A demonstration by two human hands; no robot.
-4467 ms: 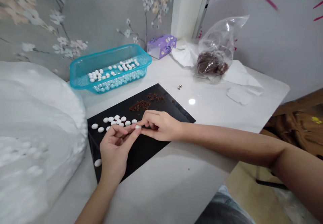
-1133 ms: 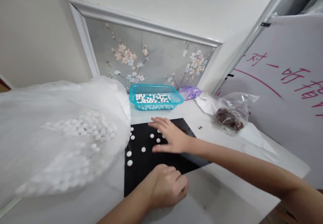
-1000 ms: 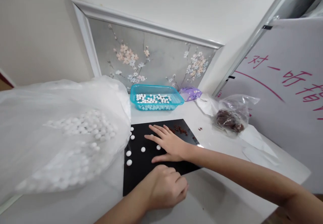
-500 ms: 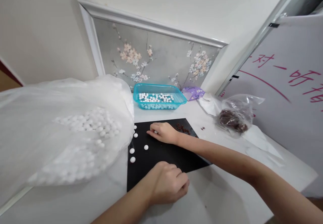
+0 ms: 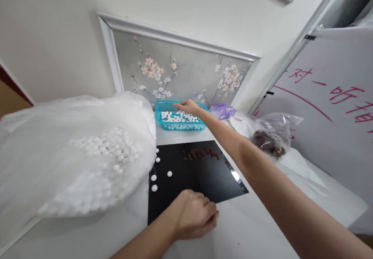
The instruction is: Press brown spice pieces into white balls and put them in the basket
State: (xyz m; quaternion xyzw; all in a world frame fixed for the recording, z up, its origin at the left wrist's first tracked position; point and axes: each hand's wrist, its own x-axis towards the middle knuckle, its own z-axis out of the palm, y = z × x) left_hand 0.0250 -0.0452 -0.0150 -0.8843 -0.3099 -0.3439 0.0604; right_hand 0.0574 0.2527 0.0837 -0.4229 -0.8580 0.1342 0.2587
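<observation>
My right hand (image 5: 188, 106) hovers over a blue plastic basket (image 5: 182, 126) that holds many small white balls (image 5: 176, 117). Its fingers reach out to the left, and no ball shows in them. My left hand (image 5: 195, 215) rests curled at the near edge of a black mat (image 5: 192, 177); the fingers are closed and their inner side is hidden. Several loose white balls, one of them a white ball (image 5: 169, 174) set apart, lie on the mat's left part. Small dark brown pieces (image 5: 201, 154) are scattered along its far side.
A big translucent bag (image 5: 116, 111) full of white balls fills the left side and overlaps the mat's edge. Further right are a purple packet (image 5: 223, 111) and a clear bag (image 5: 268, 142) of brown pieces. A framed flower picture (image 5: 186, 68) and a whiteboard (image 5: 326, 95) stand behind.
My right hand has moved from the mat, where it held a white ball, up to the basket, and its fingers have opened. My left hand stays in place. The view has shifted slightly.
</observation>
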